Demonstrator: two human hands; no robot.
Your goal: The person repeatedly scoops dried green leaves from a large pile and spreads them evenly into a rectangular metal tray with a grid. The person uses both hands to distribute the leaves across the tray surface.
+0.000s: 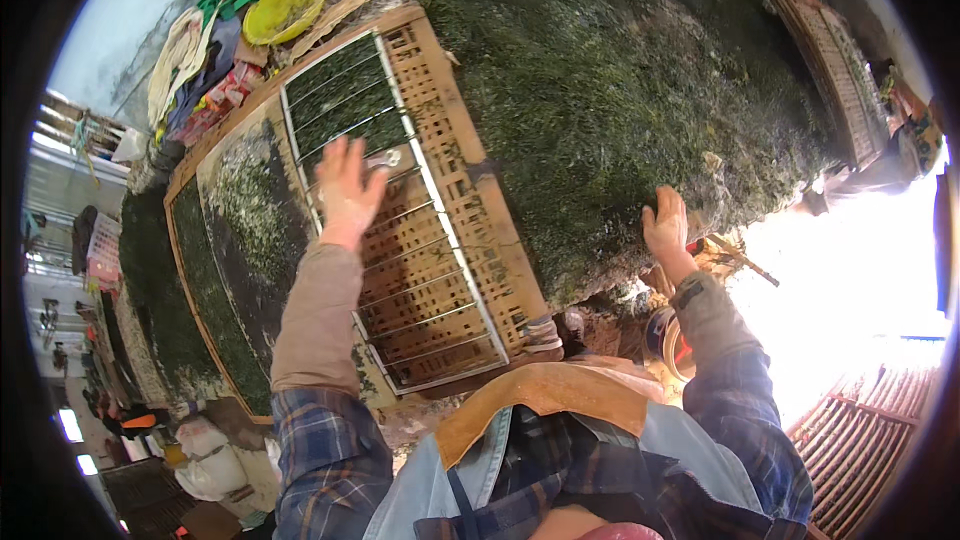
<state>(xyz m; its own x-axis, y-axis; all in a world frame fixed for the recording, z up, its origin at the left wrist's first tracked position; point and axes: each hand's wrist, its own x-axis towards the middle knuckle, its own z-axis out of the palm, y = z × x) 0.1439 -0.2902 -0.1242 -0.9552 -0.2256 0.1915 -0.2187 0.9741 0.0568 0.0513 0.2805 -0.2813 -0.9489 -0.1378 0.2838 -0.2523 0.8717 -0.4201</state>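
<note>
Left hand (347, 188): fingers spread flat, gripping nothing, resting on the metal grid frame (400, 240) over the woven bamboo tray (455, 155); far grid rows are filled with green seaweed (345, 100), near rows look bare. Right hand (666, 225): fingers loosely open, pressed on the near edge of the large seaweed heap (640, 80), holding nothing visible; judged roughly one third filled.

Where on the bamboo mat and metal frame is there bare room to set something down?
Free: the lower slots of the metal frame, below the left hand, showing bare woven mat, plus the mat's strip between frame and heap. Crowded: the frame's upper slots hold greens; the big green heap under the right hand.
</note>
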